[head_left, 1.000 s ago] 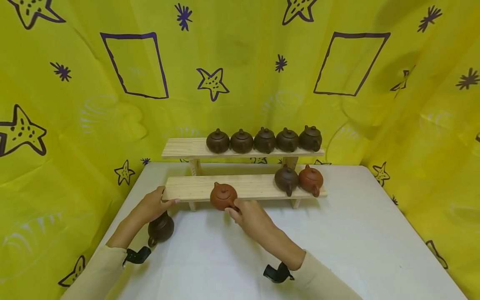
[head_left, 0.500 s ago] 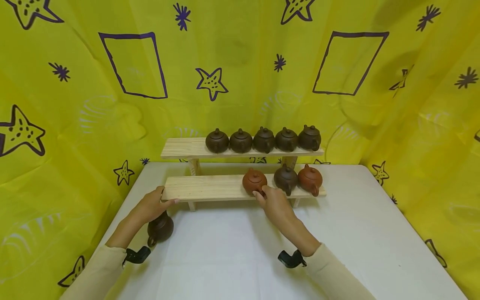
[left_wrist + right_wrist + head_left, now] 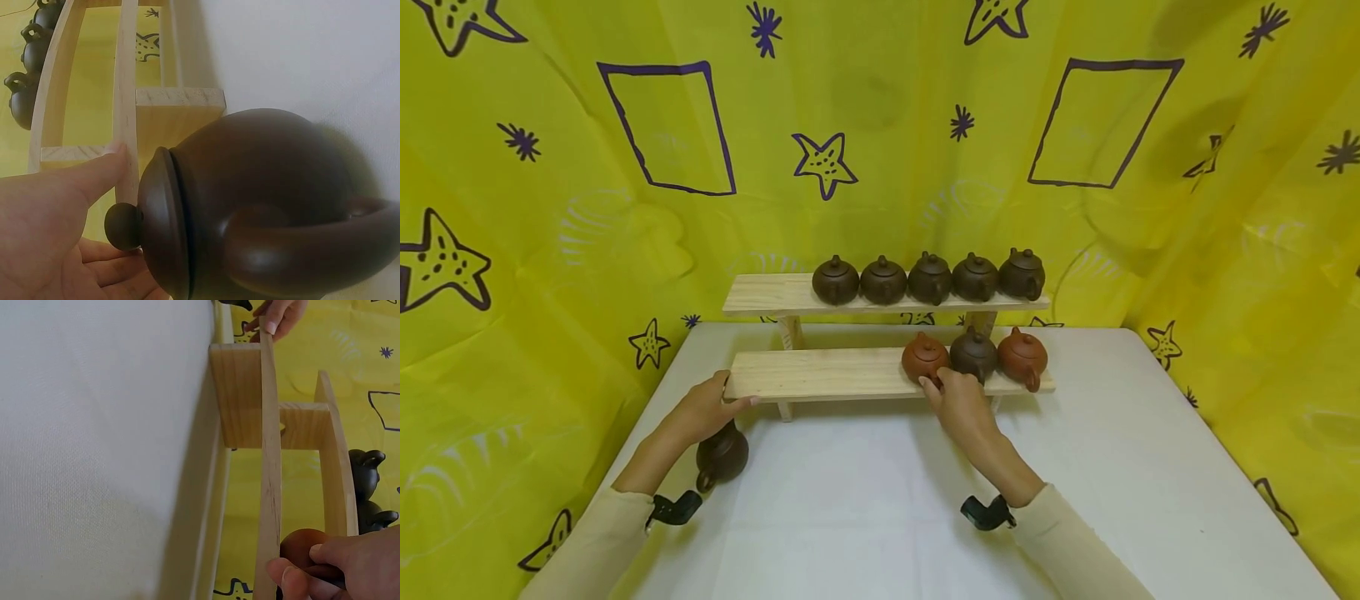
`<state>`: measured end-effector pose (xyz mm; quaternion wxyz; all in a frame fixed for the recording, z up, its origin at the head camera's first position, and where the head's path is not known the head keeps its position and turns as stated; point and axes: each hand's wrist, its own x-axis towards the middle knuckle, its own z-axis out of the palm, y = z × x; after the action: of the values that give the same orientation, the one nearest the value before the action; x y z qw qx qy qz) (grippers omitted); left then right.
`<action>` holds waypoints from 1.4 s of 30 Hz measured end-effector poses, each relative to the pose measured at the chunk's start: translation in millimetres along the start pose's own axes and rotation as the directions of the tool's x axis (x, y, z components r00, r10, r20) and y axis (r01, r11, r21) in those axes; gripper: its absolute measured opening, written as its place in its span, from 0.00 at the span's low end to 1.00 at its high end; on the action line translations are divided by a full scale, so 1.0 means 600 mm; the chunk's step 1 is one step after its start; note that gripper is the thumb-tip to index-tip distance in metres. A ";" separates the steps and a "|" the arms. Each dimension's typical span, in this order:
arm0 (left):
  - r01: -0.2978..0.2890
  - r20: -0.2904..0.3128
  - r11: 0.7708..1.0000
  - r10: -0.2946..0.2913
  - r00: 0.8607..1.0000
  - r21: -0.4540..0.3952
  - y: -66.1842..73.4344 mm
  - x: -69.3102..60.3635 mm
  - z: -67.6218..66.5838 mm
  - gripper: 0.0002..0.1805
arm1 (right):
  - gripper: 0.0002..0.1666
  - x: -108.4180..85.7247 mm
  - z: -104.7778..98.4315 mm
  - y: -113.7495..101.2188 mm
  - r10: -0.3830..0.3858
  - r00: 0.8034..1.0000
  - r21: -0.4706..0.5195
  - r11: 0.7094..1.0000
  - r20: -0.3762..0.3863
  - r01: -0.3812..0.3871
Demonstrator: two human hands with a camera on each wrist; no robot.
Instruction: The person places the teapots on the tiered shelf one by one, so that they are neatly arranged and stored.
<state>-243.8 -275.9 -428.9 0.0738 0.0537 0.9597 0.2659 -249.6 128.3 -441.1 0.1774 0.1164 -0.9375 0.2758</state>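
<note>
My right hand [image 3: 964, 408] pinches the handle of a reddish-brown teapot [image 3: 925, 357], which sits on the lower tier of a two-tier wooden shelf [image 3: 820, 375]. Right beside that pot stand a dark teapot [image 3: 973, 353] and another reddish teapot [image 3: 1022, 357] at the right end. My left hand [image 3: 702, 408] grips the lower tier's left end, thumb [image 3: 103, 172] along the front edge. Below this hand, on the table, is a dark brown teapot [image 3: 722, 454]; in the left wrist view its lid knob [image 3: 123, 226] is close to the fingers.
Several dark teapots [image 3: 930, 280] line the upper tier from its middle to the right end. The shelf stands on a white-covered table [image 3: 835, 500]. A yellow patterned curtain [image 3: 880, 150] encloses the back and sides.
My right hand has carried the reddish teapot rightward along the lower tier, from in front of its middle to beside the dark teapot. The left hand has stayed in place.
</note>
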 end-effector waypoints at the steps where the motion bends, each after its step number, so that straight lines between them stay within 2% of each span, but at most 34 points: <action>1: 0.000 0.000 1.000 0.000 1.000 -0.001 0.000 0.000 0.000 0.48 | 0.24 0.000 0.000 0.000 0.003 1.000 -0.003 1.000 0.001 -0.003; 13: 0.014 0.006 1.000 -0.014 1.000 -0.004 -0.001 -0.001 0.001 0.49 | 0.24 0.005 -0.001 -0.002 0.031 0.999 -0.022 0.999 0.027 -0.030; 16: 0.014 0.008 1.000 -0.014 1.000 -0.006 -0.002 -0.001 0.002 0.49 | 0.24 0.006 -0.003 -0.002 0.057 0.997 -0.026 0.998 0.045 -0.055; 19: 0.013 0.008 1.000 -0.013 1.000 -0.007 -0.002 -0.001 0.002 0.49 | 0.29 0.006 -0.009 -0.002 0.096 0.990 -0.039 0.995 0.101 -0.093; 22: 0.009 0.001 1.000 -0.009 1.000 -0.009 -0.004 -0.001 0.003 0.49 | 0.34 0.004 -0.011 -0.002 0.132 0.971 -0.063 0.991 0.200 -0.122; 24: 0.003 -0.004 1.000 -0.003 1.000 -0.009 -0.005 -0.002 0.004 0.48 | 0.35 0.000 -0.009 -0.003 0.156 0.945 -0.092 0.987 0.288 -0.135; 27: -0.009 -0.009 1.000 0.009 1.000 -0.016 -0.008 -0.002 0.005 0.47 | 0.35 -0.007 0.002 -0.009 0.179 0.896 -0.125 0.982 0.407 -0.140; 29: -0.013 -0.009 1.000 0.012 1.000 -0.017 -0.010 -0.001 0.005 0.47 | 0.36 -0.013 0.014 -0.019 0.177 0.872 -0.137 0.982 0.457 -0.128; 31: -0.011 -0.007 1.000 0.011 1.000 -0.020 -0.012 0.000 0.006 0.47 | 0.36 -0.024 0.031 -0.034 0.153 0.862 -0.105 0.988 0.483 -0.116; 35: -0.008 -0.003 1.000 0.008 1.000 -0.027 -0.014 0.002 0.006 0.48 | 0.32 -0.051 0.074 -0.082 0.019 0.878 0.028 0.999 0.478 -0.037; 38: -0.010 -0.004 0.999 0.010 1.000 -0.031 -0.013 0.003 0.005 0.48 | 0.28 -0.070 0.108 -0.126 -0.100 0.881 0.114 0.992 0.462 0.052; 42: -0.012 -0.011 1.000 0.012 1.000 -0.023 -0.012 0.004 0.005 0.48 | 0.27 -0.088 0.152 -0.189 -0.195 0.862 0.163 0.978 0.468 0.132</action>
<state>-246.2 -280.1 -435.4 0.0674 0.0572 0.9567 0.2775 -190.2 -9.3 -479.4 -0.0459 0.2713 -0.9196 0.2804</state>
